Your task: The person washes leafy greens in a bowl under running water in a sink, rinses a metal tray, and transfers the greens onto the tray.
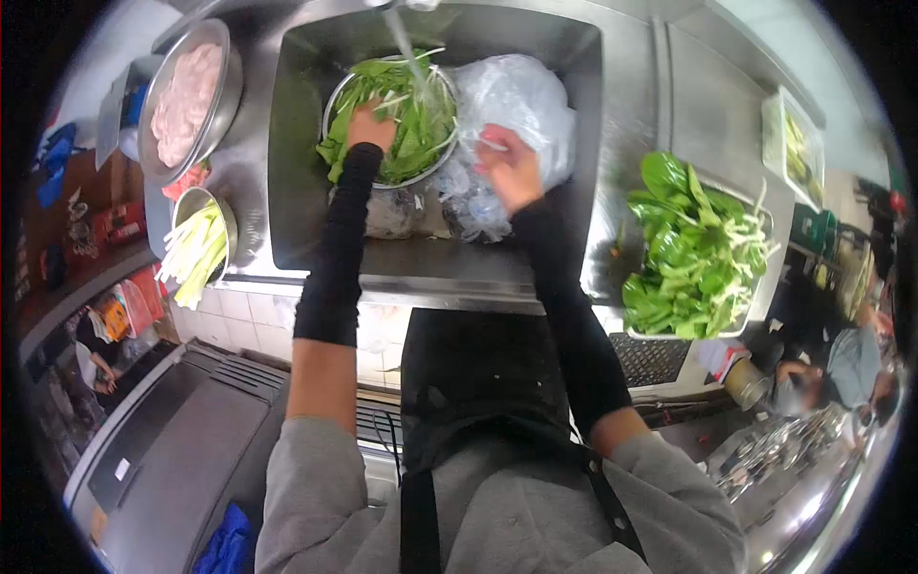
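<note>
In the sink (pixel 440 256), a round metal bowl (pixel 329 107) is heaped with leafy greens (pixel 421 134), and water (pixel 406 43) runs onto them from above. My left hand (pixel 371 129) reaches into the heap, its fingers curled among the leaves and partly hidden. To the right of the bowl, my right hand (pixel 512 167) is raised in front of a clear plastic bag (pixel 521 91). Its fingers are bent together around a thin pale strip (pixel 492 144), perhaps a stem. More crumpled plastic (pixel 473 206) lies in the sink below that hand.
At left stand a metal bowl of pale raw meat (pixel 186 105) and a smaller bowl of cut pale-green stalks (pixel 196 249). On the right counter are a tray of leafy greens (pixel 698 253) and a white container (pixel 794 148). Other people (pixel 851 368) are in the right background.
</note>
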Action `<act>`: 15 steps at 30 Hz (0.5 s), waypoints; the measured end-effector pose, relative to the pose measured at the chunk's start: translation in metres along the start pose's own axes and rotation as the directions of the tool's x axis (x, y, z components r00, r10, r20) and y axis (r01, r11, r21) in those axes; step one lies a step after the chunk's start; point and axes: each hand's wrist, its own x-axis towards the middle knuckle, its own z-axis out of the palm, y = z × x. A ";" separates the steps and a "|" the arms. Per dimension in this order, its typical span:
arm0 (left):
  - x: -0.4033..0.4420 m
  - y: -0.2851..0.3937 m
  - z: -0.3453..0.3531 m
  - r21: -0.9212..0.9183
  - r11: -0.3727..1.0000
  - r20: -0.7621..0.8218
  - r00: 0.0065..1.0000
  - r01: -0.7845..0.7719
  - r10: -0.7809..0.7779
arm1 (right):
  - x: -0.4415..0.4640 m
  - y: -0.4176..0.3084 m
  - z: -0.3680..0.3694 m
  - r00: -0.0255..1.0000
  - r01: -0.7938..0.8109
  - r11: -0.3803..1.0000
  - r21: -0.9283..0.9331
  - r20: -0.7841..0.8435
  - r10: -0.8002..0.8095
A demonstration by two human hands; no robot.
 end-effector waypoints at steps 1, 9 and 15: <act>0.012 -0.040 0.003 0.086 0.996 0.020 1.000 0.016 -0.018 | 0.020 0.019 0.030 0.969 -0.247 0.968 0.033 -0.012 0.248; 0.081 -0.137 0.040 0.167 0.976 0.451 0.869 0.142 -0.203 | 0.143 0.170 0.172 0.882 -0.424 0.456 -0.782 -0.241 0.405; 0.098 -0.129 0.096 0.261 0.907 0.427 0.803 0.331 -0.416 | 0.180 0.214 0.170 0.861 -0.415 0.451 -0.790 -0.182 0.475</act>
